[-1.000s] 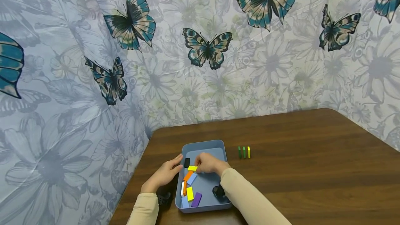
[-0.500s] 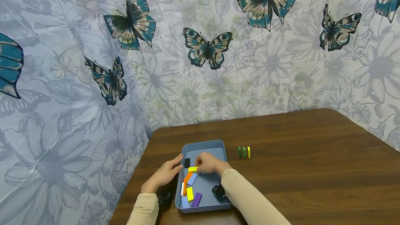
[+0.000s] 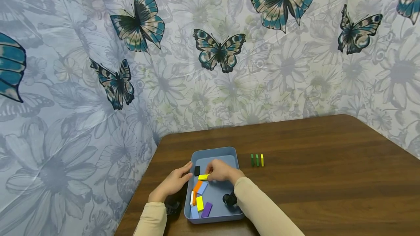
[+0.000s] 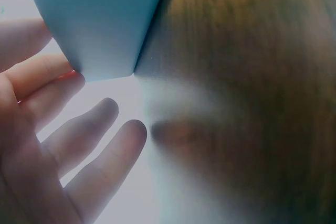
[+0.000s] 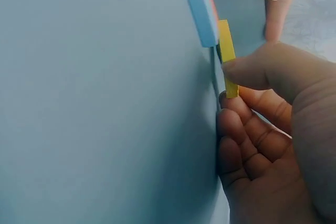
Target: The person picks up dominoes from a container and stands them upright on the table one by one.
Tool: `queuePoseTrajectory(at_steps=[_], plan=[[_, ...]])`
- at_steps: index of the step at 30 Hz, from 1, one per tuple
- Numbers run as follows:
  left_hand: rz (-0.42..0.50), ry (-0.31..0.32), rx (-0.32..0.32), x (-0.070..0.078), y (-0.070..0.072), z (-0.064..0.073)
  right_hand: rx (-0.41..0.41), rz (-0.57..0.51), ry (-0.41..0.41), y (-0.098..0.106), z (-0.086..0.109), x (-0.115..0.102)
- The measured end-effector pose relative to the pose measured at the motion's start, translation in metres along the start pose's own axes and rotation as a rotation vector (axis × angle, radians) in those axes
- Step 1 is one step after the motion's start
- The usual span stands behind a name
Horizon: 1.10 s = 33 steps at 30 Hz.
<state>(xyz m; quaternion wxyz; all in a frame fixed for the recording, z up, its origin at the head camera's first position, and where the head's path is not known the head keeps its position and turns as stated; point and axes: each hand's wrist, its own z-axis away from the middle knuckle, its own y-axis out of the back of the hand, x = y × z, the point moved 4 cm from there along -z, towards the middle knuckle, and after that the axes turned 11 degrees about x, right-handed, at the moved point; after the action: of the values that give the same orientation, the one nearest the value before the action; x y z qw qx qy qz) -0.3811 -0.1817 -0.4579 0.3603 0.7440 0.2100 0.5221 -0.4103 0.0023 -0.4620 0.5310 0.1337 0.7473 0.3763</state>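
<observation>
In the head view a blue-grey tray point(image 3: 226, 212) stands on the table with several coloured blocks along its left side. Inside it, my right hand point(image 3: 223, 171) pinches one end of a yellow block point(image 3: 203, 177); the right wrist view shows the thumb on this yellow block point(image 5: 228, 51) with fingertips behind. A light blue block point(image 5: 199, 9) lies close by. My left hand point(image 3: 174, 182) touches the tray's left wall from outside, fingers extended; in the left wrist view its fingers point(image 4: 100, 114) are spread beside the tray wall point(image 4: 100, 24).
Left in the tray are a black block point(image 3: 197, 170), an orange block point(image 3: 197, 185), a white block point(image 3: 191, 199), another yellow block point(image 3: 199, 204) and a purple block point(image 3: 206, 209). Two green blocks point(image 3: 257, 160) and one yellow stand in a row on the table point(image 3: 311, 177), right of the tray.
The head view has shifted very slightly. Both hands keep their places, and the right hand still pinches the yellow block in the tray.
</observation>
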Motion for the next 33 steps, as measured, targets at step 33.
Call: queuePoseTrajectory(at_steps=[33], plan=[[-0.038, 0.003, 0.008, 0.005, 0.001, 0.002, 0.03, -0.192, 0.099, 0.048, 0.012, -0.004]])
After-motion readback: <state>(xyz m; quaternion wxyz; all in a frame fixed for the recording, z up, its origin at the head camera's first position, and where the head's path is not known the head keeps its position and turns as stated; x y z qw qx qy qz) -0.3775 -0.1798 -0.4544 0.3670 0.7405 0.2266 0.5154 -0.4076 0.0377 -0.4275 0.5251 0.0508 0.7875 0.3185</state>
